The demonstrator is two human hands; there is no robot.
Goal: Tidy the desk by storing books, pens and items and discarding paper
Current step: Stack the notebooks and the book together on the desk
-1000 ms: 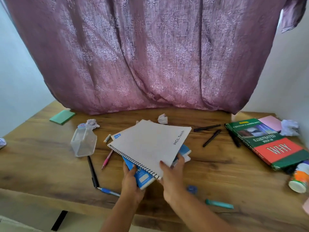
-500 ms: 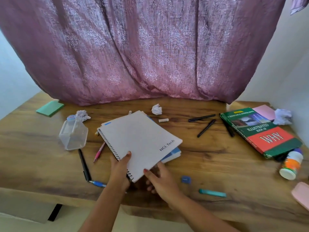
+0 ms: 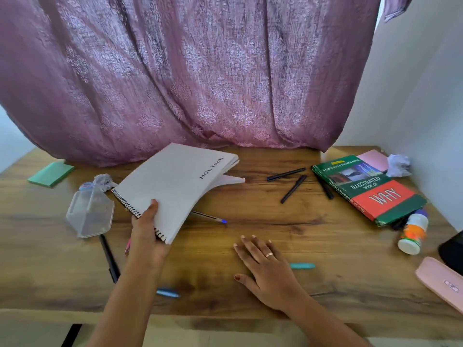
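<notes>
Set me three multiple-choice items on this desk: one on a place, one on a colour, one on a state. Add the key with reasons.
1. Where on the desk does the WHY book lie?
A. left end
B. right end
C. middle

2. What colour is the pad at the desk's far left?
A. yellow
B. red
C. green

3. What is the state of the notebook?
A. gripped by the left hand at its spiral edge
B. lying flat on the desk, untouched
C. lying on the WHY book

Key:
1 B: it sits far right in the view.
2 C: its top face is mint green.
3 A: the thumb lies on the cover by the spiral, and loose pages sag below.
</notes>
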